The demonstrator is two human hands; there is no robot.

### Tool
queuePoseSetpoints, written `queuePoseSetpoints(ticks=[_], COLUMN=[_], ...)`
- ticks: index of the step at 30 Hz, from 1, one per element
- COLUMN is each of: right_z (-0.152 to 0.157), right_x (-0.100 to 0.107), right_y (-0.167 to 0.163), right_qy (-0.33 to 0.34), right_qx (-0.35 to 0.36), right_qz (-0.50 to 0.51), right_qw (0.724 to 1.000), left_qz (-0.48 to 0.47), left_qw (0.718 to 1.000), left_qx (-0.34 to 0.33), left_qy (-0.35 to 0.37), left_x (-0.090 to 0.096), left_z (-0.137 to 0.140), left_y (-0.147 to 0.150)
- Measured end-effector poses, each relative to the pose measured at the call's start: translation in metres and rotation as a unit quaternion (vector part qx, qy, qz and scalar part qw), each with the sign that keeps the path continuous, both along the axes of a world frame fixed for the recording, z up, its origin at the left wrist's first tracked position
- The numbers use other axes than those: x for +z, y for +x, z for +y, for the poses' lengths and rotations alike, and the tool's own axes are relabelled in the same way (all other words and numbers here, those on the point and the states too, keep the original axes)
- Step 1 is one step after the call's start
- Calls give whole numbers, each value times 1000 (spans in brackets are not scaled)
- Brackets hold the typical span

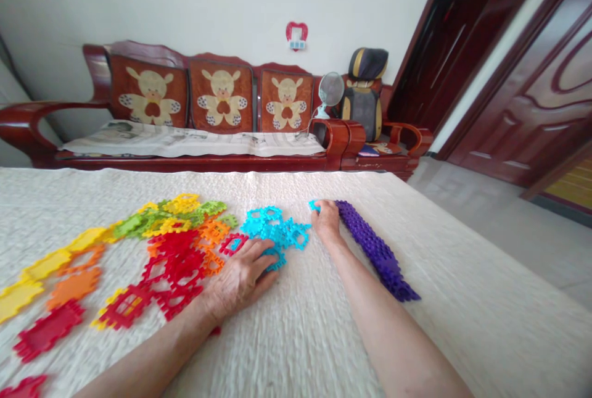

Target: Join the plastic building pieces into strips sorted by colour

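Pale textured cloth (296, 336) over a wide table; loose toothed plastic pieces spread on it, grouped roughly by colour.

Left hand (245, 271) palm down at the near edge of the blue pieces (268, 223). Thumb apart from the fingers, part of a blue piece showing in the gap. A red frame (234, 244) with a bit of blue inside it lies just beside the fingertips.

Right hand (327, 218) farther right, at the far end of the purple row (369, 244). Fingers bent and close together over a single blue piece (314, 205), its end poking out on the left; the hand hides the rest, so whether they are clamped on it cannot be told.

Purple row: pieces packed tightly, slanting from beside the right hand down toward the near right.

Left of the blue heap: red pieces (178, 256) in an overlapping pile, orange pieces (76, 287) around them, green pieces (143, 222) behind, yellow pieces (46, 265) trailing to the left edge.

Beyond the table: wooden sofa (337, 139), small fan (332, 89).
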State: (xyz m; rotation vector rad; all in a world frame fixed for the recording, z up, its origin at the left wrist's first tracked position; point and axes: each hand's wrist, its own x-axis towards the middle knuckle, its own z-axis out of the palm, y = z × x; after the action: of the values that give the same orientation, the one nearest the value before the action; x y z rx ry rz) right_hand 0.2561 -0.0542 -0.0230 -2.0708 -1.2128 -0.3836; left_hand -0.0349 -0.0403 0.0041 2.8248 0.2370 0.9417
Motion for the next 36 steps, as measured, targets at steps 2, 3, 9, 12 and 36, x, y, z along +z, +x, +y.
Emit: queuePoseSetpoints(ticks=[2, 3, 9, 12, 36], right_z=[-2, -4, -12, -12, -20], right_x=[4, 6, 16, 16, 41], right_y=[-3, -5, -21, -26, -73], right_qy=[-4, -8, -94, -113, 161], right_qx=[13, 23, 52, 58, 287], right_qz=[-10, -19, -41, -41, 32], right_qw=[1000, 1000, 993, 991, 944], left_qz=[-3, -5, -9, -17, -159], left_qw=[1000, 1000, 1000, 1000, 948], left_qx=[-1, 0, -1, 0, 163], left_qy=[-3, -2, 7, 8, -223], left_x=[0, 0, -4, -4, 0], left_z=[0, 0, 1, 1, 7], left_y=[0, 0, 0, -1, -1])
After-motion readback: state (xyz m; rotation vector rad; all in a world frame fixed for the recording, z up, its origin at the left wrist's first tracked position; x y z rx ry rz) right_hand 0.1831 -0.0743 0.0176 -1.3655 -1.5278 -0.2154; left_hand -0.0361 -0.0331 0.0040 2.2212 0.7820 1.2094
